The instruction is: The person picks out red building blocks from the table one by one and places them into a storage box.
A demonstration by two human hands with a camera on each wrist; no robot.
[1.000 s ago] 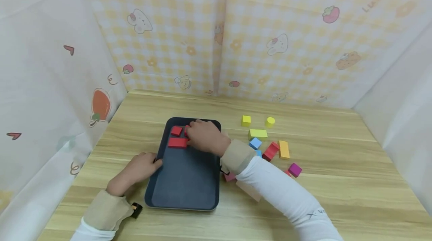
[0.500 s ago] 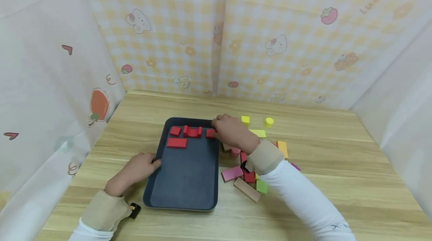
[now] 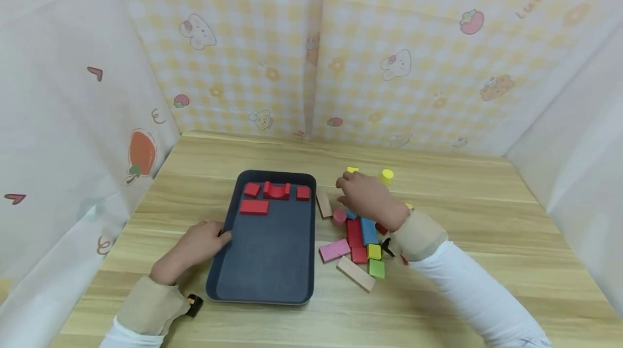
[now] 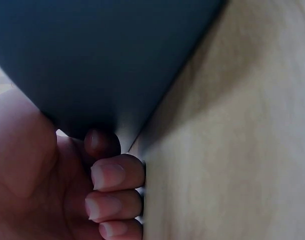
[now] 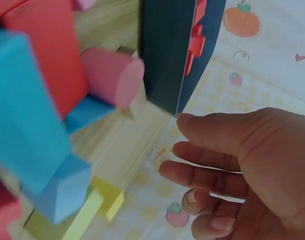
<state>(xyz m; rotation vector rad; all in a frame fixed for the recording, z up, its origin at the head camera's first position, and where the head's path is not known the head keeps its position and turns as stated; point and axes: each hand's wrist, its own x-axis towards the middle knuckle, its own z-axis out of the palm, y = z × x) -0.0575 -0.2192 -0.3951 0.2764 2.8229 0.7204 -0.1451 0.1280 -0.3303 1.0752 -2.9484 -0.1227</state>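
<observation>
My left hand (image 3: 201,244) holds the left rim of a dark rectangular tray (image 3: 265,261), its thumb over the edge. In the left wrist view, curled fingers (image 4: 115,175) sit under the tray's side. Inside the tray, along its far end, lie a red arch-cut block (image 3: 277,191), a red rectangular block (image 3: 254,207) and two small red blocks. My right hand (image 3: 372,196) hovers above the loose blocks right of the tray, holding nothing. The right wrist view shows its fingers apart and loosely bent, near a pink cylinder (image 5: 112,75) and a big blue block (image 5: 27,110).
Loose blocks cluster right of the tray, among them a pink block (image 3: 335,251), a plain wooden block (image 3: 356,274) and a green cube (image 3: 377,269). Farther back stands a yellow cylinder (image 3: 387,176). Printed cloth (image 3: 253,93) hangs behind the wooden table (image 3: 467,218).
My right hand left the arch-cut block, set a small red block in the tray's far right corner, then moved right over the loose blocks. My left hand stays on the rim.
</observation>
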